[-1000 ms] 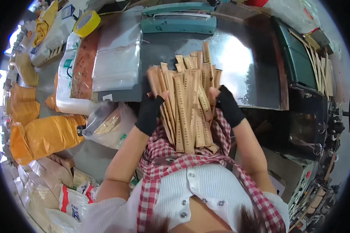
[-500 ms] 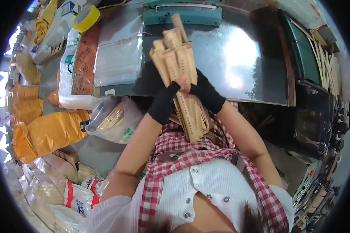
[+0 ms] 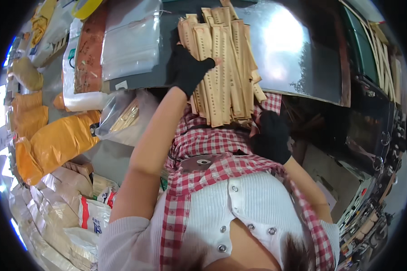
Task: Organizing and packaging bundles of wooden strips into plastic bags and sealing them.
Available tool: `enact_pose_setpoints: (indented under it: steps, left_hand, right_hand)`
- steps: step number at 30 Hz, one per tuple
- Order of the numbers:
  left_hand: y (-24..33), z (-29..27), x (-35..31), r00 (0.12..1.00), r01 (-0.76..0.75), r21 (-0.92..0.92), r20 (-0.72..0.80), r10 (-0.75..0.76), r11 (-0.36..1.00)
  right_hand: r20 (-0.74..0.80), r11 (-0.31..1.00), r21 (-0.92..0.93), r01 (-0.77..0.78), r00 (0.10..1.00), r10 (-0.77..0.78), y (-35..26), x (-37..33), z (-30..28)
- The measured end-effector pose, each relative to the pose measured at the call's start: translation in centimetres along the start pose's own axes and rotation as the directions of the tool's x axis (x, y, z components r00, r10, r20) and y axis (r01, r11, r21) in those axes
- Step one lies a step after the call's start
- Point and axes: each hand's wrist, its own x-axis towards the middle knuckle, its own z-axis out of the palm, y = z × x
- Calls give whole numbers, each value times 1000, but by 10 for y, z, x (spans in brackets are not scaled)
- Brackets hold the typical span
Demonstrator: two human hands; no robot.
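A thick bundle of paper-wrapped chopsticks [image 3: 219,74], in narrow brown printed sleeves, lies fanned across the table's near edge and over my lap. My left hand [image 3: 190,67], in a black fingerless glove, is closed around the bundle's left side, its thumb across the front. Low at the bundle's right end is my right hand [image 3: 273,137], gloved the same way. Its fingers are mostly hidden, so whether it touches the sleeves is unclear. A few sleeves stick out unevenly at the top and at the right.
Flat clear plastic bags [image 3: 131,40] lie on the dark tabletop [image 3: 280,77]. Left of my lap hangs a clear bag [image 3: 142,115] with more sticks inside. A yellow tape roll [image 3: 87,7], orange padded bags [image 3: 63,144] and a dark cabinet [image 3: 364,122] surround me.
The bundle has tipped lower and spread wider. My right hand has left its middle and moved down and right, while my left hand keeps hold. The view has shifted slightly.
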Motion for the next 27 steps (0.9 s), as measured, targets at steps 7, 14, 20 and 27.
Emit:
enact_pose_setpoints:
  steps: [7,14,20,27]
  left_hand:
    - [-7,14,22,998,3,-145,59,6,989]
    - [12,25,19,998,15,-160,67,-4,987]
    - [-61,19,25,958,-141,-443,163,234,885]
    - [-29,24,33,963,-55,-663,162,215,746]
  right_hand:
    - [163,1000,-5,1,987,0,9,-4,42]
    - [236,614,742,-270,962,138,47,-55,-199]
    - [-622,961,-147,-236,777,96,39,-38,-175]
    - [-217,977,71,-200,953,211,93,69,-28]
